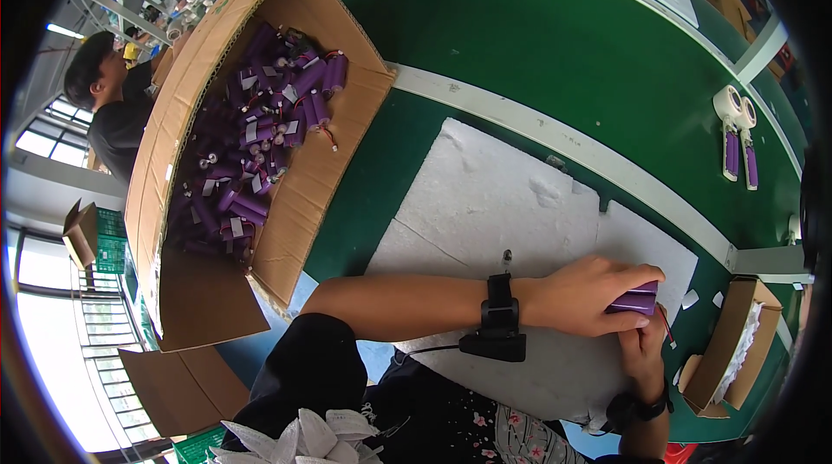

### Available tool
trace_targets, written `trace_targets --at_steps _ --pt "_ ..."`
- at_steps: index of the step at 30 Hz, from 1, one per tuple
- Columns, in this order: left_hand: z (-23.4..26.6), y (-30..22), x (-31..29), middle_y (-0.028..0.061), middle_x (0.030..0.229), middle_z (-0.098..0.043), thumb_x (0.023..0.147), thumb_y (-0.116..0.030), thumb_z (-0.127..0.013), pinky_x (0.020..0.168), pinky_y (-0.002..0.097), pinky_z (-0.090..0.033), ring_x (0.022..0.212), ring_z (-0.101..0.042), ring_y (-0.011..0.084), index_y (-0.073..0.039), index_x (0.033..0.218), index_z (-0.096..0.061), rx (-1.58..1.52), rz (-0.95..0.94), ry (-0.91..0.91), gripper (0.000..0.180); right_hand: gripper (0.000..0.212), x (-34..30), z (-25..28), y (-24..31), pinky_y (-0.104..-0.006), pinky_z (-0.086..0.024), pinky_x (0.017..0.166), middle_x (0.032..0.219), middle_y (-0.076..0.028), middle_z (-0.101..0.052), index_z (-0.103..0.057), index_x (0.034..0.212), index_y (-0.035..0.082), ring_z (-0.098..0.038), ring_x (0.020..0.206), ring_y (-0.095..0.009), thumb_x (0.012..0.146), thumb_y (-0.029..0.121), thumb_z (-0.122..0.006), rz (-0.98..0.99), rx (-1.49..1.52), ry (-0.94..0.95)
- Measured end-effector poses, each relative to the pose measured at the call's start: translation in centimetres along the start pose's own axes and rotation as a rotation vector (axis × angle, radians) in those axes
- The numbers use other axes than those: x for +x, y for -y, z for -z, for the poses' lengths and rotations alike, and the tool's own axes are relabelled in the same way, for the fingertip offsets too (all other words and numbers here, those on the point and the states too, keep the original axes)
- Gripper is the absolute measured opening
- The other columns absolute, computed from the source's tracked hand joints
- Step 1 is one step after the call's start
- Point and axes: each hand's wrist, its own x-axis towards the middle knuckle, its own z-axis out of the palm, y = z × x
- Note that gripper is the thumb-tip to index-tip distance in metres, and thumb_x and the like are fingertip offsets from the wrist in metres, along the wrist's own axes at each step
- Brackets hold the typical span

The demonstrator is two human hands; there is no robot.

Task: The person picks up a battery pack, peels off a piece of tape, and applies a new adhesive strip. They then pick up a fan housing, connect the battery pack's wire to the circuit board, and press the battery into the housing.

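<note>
Left hand: seen from the head camera, the left hand (576, 292) reaches across the foam sheet (485, 195) from the left, its fingers (640, 274) grasping a purple battery pack (640, 298) from above, thumb on the near side.
Right hand: the right hand (641, 347) comes up from the lower edge and meets the left at the pack's near end; its fingertips are partly hidden, so I cannot tell whether they grip.
Battery pack: above the right part of the foam sheet, between the two hands.
Wire lead: a thin red lead (666, 325) with a pale plug hangs beside the right hand.
Wrists: a black strapped device (500, 317) on the left, a dark band (637, 409) on the right.
Foam sheet: white, notched along its far edge, lying on the green desk (520, 22).
Large carton: an open cardboard carton (192, 74) stands tilted at the left, with many purple packs (260, 130) heaped inside, some with white labels and leads.
Small box: an open brown box (721, 338) with white lining, right of the hands.
Far right: two white rolls (728, 103) beside two slim purple-and-white pieces (732, 156).
Background: a co-worker in dark clothes (117, 130), beyond the large carton.
</note>
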Motion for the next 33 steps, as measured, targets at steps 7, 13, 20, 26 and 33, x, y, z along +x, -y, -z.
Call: trace_targets --at_steps 7,13,20,26,33 --pt "0.1 0.0 0.0 0.0202 0.091 -0.064 0.084 -0.028 -0.066 0.068 0.0433 -0.051 0.077 -0.063 0.0388 -0.004 0.124 -0.047 -0.005 0.016 -0.001 0.05 0.021 0.4 0.3 0.1 -0.0406 -0.038 0.084 0.088 -0.012 -0.066 -0.065 0.092 0.004 -0.057 0.084 -0.033 0.082 0.021 -0.056 -0.004 0.052 0.052" --pt "0.1 0.0 -0.1 0.0197 0.092 -0.064 0.084 -0.028 -0.067 0.069 0.0416 -0.051 0.078 -0.064 0.0376 -0.004 0.126 -0.047 -0.01 0.021 0.007 0.052 0.021 0.0 -0.1 -0.2 -0.0405 -0.038 0.084 0.086 -0.012 -0.066 -0.064 0.09 0.004 -0.057 0.082 -0.033 0.083 0.021 -0.055 0.019 0.07 -0.017" --pt "0.0 0.1 -0.2 0.0193 0.093 -0.064 0.084 -0.028 -0.066 0.07 0.0418 -0.052 0.079 -0.064 0.0377 -0.004 0.125 -0.046 -0.002 0.031 0.019 0.052 0.023 -0.1 0.3 -0.3 -0.0404 -0.037 0.085 0.089 -0.012 -0.066 -0.064 0.092 0.003 -0.056 0.083 -0.033 0.084 0.022 -0.053 0.0 0.056 0.057" --pt "0.1 -0.1 -0.2 0.0193 0.094 -0.064 0.084 -0.028 -0.066 0.07 0.0424 -0.052 0.08 -0.064 0.0379 -0.004 0.126 -0.046 0.012 0.025 0.028 0.052 0.023 -0.4 0.4 -0.4 -0.0418 -0.037 0.086 0.096 -0.013 -0.065 -0.063 0.096 0.003 -0.053 0.091 -0.033 0.085 0.022 -0.053 -0.028 0.032 0.078" --pt "0.1 0.0 -0.1 0.0195 0.097 -0.063 0.085 -0.029 -0.065 0.071 0.0434 -0.051 0.082 -0.063 0.0384 -0.004 0.126 -0.046 0.023 0.013 0.052 0.052 0.023 -1.3 0.3 -1.6 -0.0433 -0.038 0.086 0.103 -0.014 -0.061 -0.06 0.101 0.003 -0.049 0.096 -0.034 0.086 0.018 -0.053 -0.002 0.0 0.059"
